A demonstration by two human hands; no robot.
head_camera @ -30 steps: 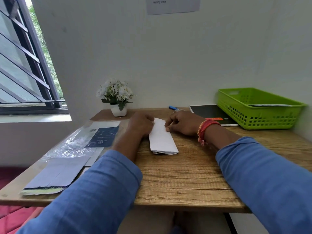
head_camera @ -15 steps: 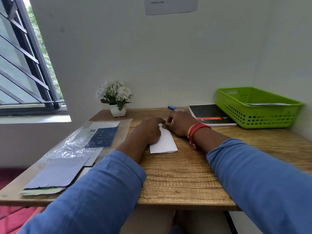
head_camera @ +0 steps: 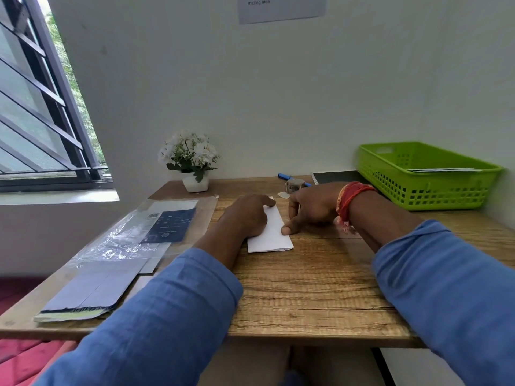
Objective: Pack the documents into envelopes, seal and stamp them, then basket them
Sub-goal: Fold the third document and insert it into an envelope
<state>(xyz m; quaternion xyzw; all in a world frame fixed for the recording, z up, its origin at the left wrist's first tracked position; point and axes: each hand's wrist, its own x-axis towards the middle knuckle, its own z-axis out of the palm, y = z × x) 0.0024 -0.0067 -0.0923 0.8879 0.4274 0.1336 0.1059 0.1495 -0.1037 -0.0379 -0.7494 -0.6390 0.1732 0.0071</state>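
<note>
A green plastic basket [head_camera: 423, 188] at the desk's far right corner holds at least one flat envelope [head_camera: 443, 170]; its count cannot be told. At the middle of the wooden desk [head_camera: 306, 288], one folded white document [head_camera: 271, 235] lies flat under two hands. The left hand [head_camera: 248, 215] presses down on its left side, forefinger extended. The right hand [head_camera: 312, 208], fingers curled, holds the right edge with its thumb tip. One roll of stamps [head_camera: 294, 186] and one blue pen [head_camera: 284, 176] sit just beyond. Left, one clear plastic sleeve [head_camera: 131, 232] covers papers beside one potted white flower [head_camera: 192, 162].
</note>
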